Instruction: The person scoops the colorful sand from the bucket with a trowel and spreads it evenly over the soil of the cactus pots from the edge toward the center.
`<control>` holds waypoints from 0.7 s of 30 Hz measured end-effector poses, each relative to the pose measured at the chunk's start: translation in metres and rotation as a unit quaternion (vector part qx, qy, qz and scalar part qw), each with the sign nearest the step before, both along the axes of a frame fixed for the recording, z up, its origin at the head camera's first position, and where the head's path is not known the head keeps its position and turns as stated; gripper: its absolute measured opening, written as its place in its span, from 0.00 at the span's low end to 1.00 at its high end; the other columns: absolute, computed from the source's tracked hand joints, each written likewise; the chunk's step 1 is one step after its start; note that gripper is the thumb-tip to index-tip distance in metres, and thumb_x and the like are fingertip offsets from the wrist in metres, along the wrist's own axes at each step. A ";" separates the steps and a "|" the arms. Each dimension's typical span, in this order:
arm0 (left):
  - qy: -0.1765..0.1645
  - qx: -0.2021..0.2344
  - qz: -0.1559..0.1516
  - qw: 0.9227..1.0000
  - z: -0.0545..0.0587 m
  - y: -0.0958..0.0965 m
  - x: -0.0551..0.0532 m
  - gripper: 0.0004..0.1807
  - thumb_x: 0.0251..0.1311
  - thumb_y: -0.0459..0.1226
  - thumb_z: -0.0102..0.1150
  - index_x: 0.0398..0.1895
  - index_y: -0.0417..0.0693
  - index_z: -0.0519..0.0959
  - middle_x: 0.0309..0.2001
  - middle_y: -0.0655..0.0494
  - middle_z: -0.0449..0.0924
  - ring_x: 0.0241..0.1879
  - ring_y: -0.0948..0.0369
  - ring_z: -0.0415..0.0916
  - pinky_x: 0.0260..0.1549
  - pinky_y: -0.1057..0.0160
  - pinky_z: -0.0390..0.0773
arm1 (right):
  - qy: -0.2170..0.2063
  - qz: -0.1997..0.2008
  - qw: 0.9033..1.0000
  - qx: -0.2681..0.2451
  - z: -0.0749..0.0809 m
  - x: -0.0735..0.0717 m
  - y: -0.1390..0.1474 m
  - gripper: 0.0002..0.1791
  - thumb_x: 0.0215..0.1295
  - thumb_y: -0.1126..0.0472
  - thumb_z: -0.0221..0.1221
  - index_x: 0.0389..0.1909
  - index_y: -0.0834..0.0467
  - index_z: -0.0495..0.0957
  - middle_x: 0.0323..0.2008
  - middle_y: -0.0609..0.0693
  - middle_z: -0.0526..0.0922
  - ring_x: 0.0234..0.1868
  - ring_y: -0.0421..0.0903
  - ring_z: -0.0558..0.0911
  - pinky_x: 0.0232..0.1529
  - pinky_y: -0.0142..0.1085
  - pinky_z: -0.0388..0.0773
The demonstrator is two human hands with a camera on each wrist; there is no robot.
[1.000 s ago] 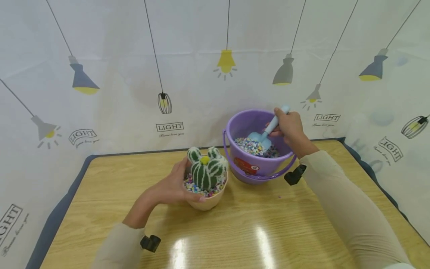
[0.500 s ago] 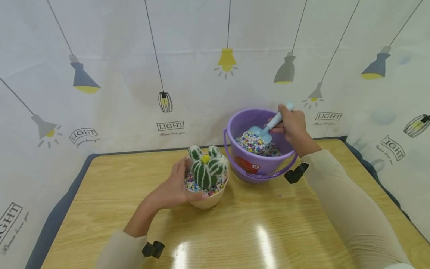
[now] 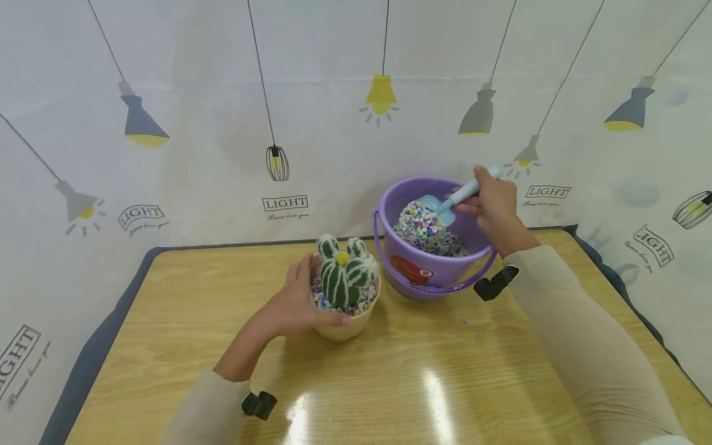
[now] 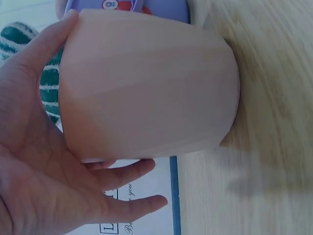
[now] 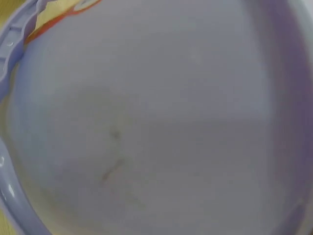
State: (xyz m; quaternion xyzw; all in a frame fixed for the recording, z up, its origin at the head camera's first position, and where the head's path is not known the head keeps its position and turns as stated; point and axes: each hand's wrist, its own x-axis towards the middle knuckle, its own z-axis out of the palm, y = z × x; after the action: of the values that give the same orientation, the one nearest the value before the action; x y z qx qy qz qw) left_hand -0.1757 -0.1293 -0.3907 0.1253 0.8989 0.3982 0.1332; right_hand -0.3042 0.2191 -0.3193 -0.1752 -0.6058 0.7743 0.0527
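Observation:
A cream plant pot (image 3: 345,329) stands on the table, holding a fuzzy green-and-white cactus (image 3: 337,285) with a yellow tip, set in colourful pebbles. My left hand (image 3: 295,307) grips the pot from its left side, thumb along the near rim; the left wrist view shows the pot wall (image 4: 151,88) beside the thumb and fingers. My right hand (image 3: 496,201) holds a light blue toy shovel (image 3: 464,193) by its handle. The shovel's blade carries a heap of colourful pebbles (image 3: 421,220) inside the purple bucket (image 3: 445,273), above more pebbles. The right wrist view shows only the bucket's outer wall (image 5: 161,98).
Behind the wooden table (image 3: 389,383) hangs a pale sheet (image 3: 211,136) printed with lamps. The bucket's handle (image 3: 478,275) hangs down at its front. One small pebble (image 3: 465,321) lies on the table in front of the bucket.
My right hand has lifted the shovel and drawn it slightly back to the right, and its blade has come up heaped with pebbles. The left hand keeps holding the pot.

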 end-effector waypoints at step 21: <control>-0.038 0.047 -0.094 0.994 0.001 -0.021 -0.022 0.72 0.37 0.51 0.79 0.78 0.46 0.36 0.70 0.40 0.48 0.69 0.45 0.51 0.68 0.43 0.58 | -0.005 0.058 0.989 -0.136 0.010 0.044 -0.012 0.17 0.72 0.53 0.53 0.50 0.60 0.63 0.27 0.61 0.84 0.31 0.55 0.87 0.38 0.44 0.84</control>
State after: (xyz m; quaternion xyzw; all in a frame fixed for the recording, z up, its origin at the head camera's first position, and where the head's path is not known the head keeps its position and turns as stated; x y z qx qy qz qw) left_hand -0.1979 -0.1500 -0.3897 0.2005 0.8575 0.4303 0.1983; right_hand -0.2599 0.2068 -0.3094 -0.1495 -0.5043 0.8503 -0.0198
